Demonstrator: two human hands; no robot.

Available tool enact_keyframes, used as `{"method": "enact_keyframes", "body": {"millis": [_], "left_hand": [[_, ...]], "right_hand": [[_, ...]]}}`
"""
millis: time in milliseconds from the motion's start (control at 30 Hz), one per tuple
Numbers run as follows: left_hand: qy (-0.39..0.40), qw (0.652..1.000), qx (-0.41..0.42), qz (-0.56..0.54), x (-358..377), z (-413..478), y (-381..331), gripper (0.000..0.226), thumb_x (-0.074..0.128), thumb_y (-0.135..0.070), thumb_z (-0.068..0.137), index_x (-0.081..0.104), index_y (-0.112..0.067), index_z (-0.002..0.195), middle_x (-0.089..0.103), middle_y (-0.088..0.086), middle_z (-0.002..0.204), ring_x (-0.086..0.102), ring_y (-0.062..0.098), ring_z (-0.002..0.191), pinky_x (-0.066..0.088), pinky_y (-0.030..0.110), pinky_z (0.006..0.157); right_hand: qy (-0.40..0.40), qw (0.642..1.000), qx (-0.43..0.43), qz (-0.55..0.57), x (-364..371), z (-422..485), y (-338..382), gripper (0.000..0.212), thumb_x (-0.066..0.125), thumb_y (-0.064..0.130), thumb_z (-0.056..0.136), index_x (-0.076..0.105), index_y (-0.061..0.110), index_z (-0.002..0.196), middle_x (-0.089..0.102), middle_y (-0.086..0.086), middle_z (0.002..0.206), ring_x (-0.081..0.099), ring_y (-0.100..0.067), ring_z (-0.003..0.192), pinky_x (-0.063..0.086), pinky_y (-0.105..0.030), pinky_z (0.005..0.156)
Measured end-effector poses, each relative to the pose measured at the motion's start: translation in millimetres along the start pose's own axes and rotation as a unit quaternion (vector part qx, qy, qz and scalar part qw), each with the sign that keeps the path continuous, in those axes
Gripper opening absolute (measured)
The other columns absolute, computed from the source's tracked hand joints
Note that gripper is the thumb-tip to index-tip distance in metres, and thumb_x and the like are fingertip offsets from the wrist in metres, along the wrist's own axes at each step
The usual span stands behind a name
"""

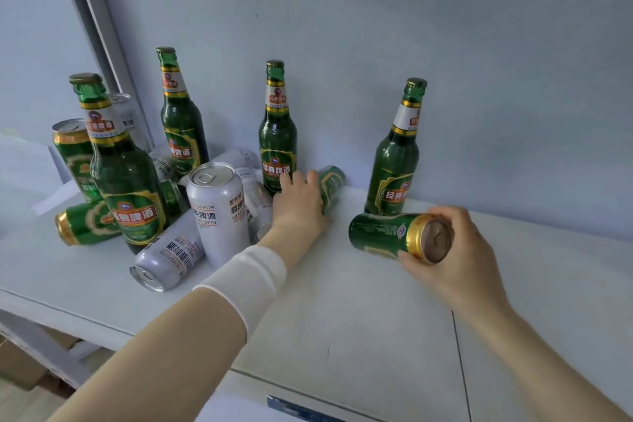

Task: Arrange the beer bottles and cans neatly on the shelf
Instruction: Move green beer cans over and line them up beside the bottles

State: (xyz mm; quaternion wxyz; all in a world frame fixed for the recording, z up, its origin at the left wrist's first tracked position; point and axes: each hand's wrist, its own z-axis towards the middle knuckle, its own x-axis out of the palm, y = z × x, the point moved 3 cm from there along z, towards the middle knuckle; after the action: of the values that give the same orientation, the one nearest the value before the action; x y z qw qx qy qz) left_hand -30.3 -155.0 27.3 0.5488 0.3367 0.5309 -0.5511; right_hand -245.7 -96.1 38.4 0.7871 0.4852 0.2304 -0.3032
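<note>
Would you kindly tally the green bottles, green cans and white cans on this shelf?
Green bottles: 4
Green cans: 4 in plain view
White cans: at least 5; pile hides some
Total: at least 13

Pale wall (428,10), brown boxes (20,368) below.

The green can (380,233) gripped in my right hand (459,260) is smooth painted metal, glossy, with a shiny gold band and a duller bare-metal end. The second green can (332,185), under my curled left hand (298,202), has the same glossy coat. The nearest bottle (126,188) is dark green glass, slick and reflective, with printed labels. The upright white can (219,212) looks satin, with a silvery metal lid. My sleeve (250,277) is thin white cloth. The shelf (342,301) is matt white and faintly scuffed; the wall (411,27) is matt too.
</note>
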Motion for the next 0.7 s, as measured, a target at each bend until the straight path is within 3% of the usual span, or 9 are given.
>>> {"method": "enact_keyframes", "body": {"millis": [233, 400, 533, 600, 700], "left_hand": [[-0.011, 0.996, 0.084, -0.03, -59, -33, -10, 0.065, 0.068, -0.042, 0.071, 0.04, -0.016, 0.124, 0.055, 0.008, 0.117, 0.039, 0.028, 0.112, 0.043, 0.036, 0.086], [0.0, 0.988, 0.122, -0.096, -76, -39, -19, 0.06, 0.069, -0.044, 0.069, 0.045, -0.023, 0.12, 0.058, 0.0, 0.112, 0.05, 0.02, 0.105, 0.045, 0.031, 0.077], [-0.021, 0.981, 0.145, -0.128, -67, -41, -19, 0.058, 0.065, -0.046, 0.069, 0.047, -0.028, 0.121, 0.058, -0.003, 0.116, 0.049, 0.019, 0.109, 0.043, 0.031, 0.083], [-0.033, 0.974, 0.157, -0.158, -60, -43, -14, 0.066, 0.067, -0.046, 0.071, 0.041, -0.028, 0.129, 0.055, -0.001, 0.125, 0.046, 0.021, 0.117, 0.041, 0.034, 0.095], [-0.046, 0.944, 0.127, -0.303, -42, -56, 0, 0.098, 0.078, -0.039, 0.065, 0.021, -0.02, 0.143, 0.043, 0.002, 0.139, 0.039, 0.017, 0.13, 0.033, 0.035, 0.11]], "right_hand": [[0.089, 0.995, 0.049, -0.003, -30, 39, 8, 0.062, 0.083, 0.029, 0.058, 0.049, 0.023, 0.109, 0.058, 0.005, 0.1, 0.054, -0.015, 0.09, 0.038, -0.024, 0.071], [0.127, 0.991, 0.045, 0.015, -25, 50, 12, 0.062, 0.082, 0.034, 0.059, 0.052, 0.03, 0.113, 0.058, 0.01, 0.102, 0.055, -0.01, 0.092, 0.04, -0.021, 0.07], [0.125, 0.989, 0.039, 0.075, -17, 42, 10, 0.064, 0.081, 0.034, 0.061, 0.047, 0.029, 0.115, 0.053, 0.025, 0.094, 0.053, 0.006, 0.083, 0.039, -0.006, 0.065], [0.118, 0.987, 0.044, 0.096, -13, 35, 4, 0.072, 0.081, 0.032, 0.061, 0.044, 0.026, 0.122, 0.052, 0.023, 0.1, 0.052, 0.001, 0.09, 0.044, -0.014, 0.075], [0.126, 0.978, 0.083, 0.145, 2, 16, -19, 0.084, 0.084, 0.023, 0.058, 0.037, 0.023, 0.128, 0.052, 0.009, 0.116, 0.053, -0.013, 0.107, 0.044, -0.029, 0.089]]}}
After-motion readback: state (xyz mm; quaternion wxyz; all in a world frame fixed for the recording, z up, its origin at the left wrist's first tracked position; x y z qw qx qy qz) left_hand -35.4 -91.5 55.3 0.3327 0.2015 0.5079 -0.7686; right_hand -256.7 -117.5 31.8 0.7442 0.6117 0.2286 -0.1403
